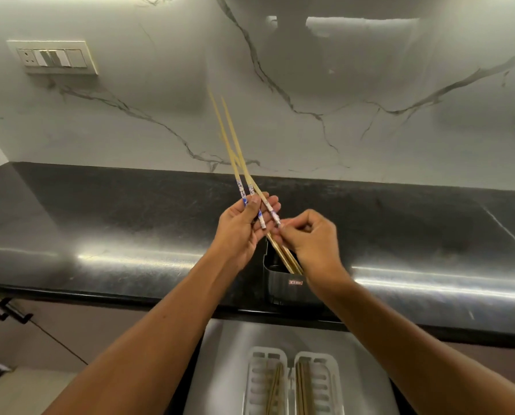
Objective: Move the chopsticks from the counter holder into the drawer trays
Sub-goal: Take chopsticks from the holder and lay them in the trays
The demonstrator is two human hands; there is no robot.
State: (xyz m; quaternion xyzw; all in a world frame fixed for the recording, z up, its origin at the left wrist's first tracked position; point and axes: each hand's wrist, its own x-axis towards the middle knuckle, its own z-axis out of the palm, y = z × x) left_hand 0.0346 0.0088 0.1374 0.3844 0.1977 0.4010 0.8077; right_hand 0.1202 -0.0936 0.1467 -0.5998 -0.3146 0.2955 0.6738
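The person's left hand (244,226) is raised above the black counter (130,223) with its palm turned up, thumb pressed across a small bunch of bamboo chopsticks (235,157) whose blue-and-white patterned ends lie in the palm and whose thin tips fan up toward 11 o'clock against the marble backsplash (370,85). Just beside it at 3 o'clock, the right hand (310,238) is curled, its fingertips pinched on the top of more chopsticks (286,259) that stand slanted in the dark holder (283,283) at the counter's front edge; the two hands nearly touch at the fingers. Whether the right hand's pinch also touches the patterned ends in the left palm cannot be told. At 6 o'clock from the holder, below the counter lip, an open drawer (220,354) holds two pale slotted trays (268,381) side by side, each with several chopsticks already lying lengthwise in it. At 10 o'clock on the wall sits a switch plate (52,56). Dark cabinet handles (8,310) show at 8 o'clock under the counter.
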